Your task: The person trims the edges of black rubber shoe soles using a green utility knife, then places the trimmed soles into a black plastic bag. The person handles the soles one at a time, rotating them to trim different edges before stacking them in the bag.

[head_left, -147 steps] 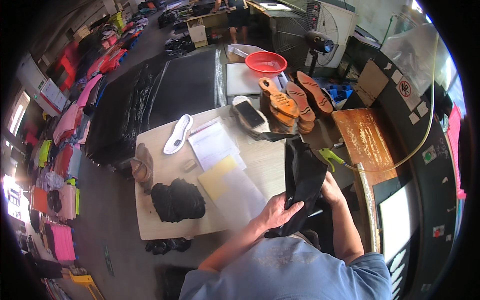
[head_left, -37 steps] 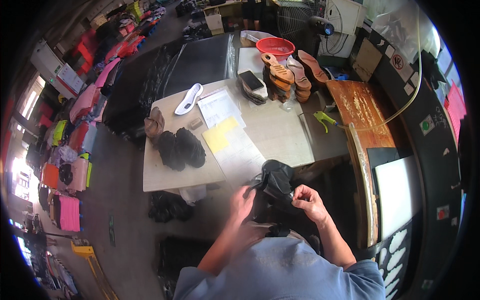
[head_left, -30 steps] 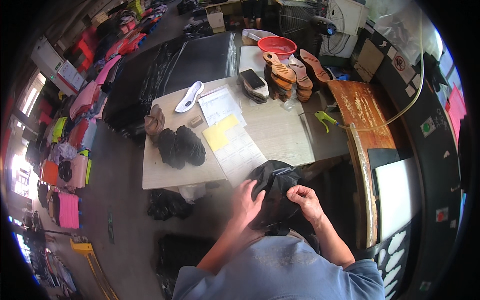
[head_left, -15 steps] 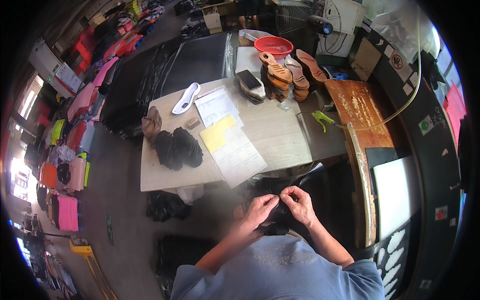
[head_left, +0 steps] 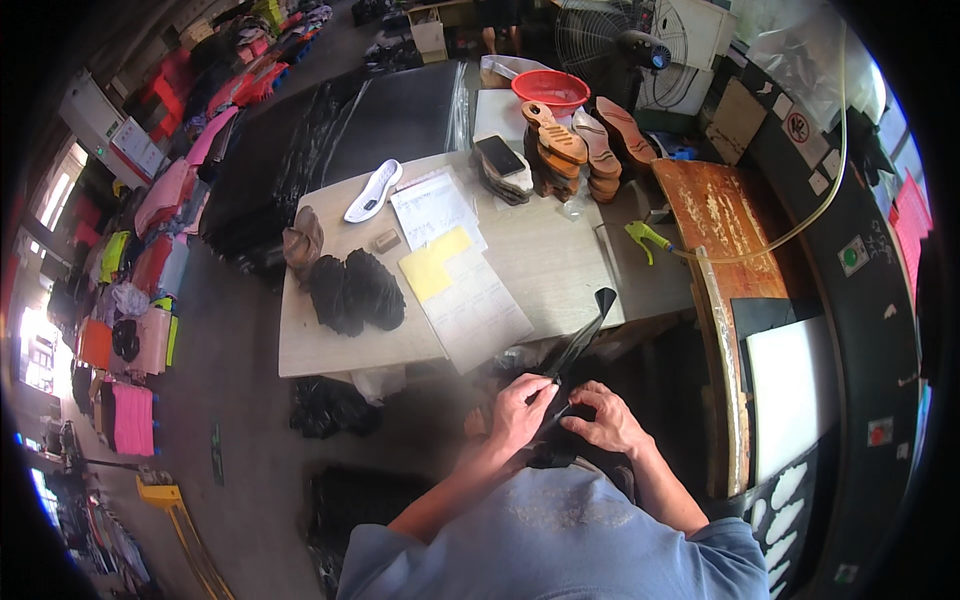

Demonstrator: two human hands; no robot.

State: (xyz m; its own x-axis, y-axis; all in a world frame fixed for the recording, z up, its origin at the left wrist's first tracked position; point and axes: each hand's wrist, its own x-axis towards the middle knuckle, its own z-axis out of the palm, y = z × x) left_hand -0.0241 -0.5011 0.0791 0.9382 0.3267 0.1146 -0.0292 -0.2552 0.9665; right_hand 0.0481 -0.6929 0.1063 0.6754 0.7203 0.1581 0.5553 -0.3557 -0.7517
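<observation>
A soft black piece (head_left: 570,375) is pinched by the left hand (head_left: 518,412) and the right hand (head_left: 605,420), just below the table's (head_left: 330,345) near edge. Its thin tip pokes up past that edge. It seems to be floppy leather. Bare wood is left by the flat papers (head_left: 470,300).

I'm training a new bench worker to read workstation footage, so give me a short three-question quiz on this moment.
1. True or false: both hands, left hand and right hand, grip the black material piece.
2. What lies nearest the white insole on the table: A) the red basin, B) the printed sheet, C) the green-handled tool?
3. What colour is the small sheet on top of the paperwork?

Key: 1 true; 2 B; 3 yellow.
</observation>
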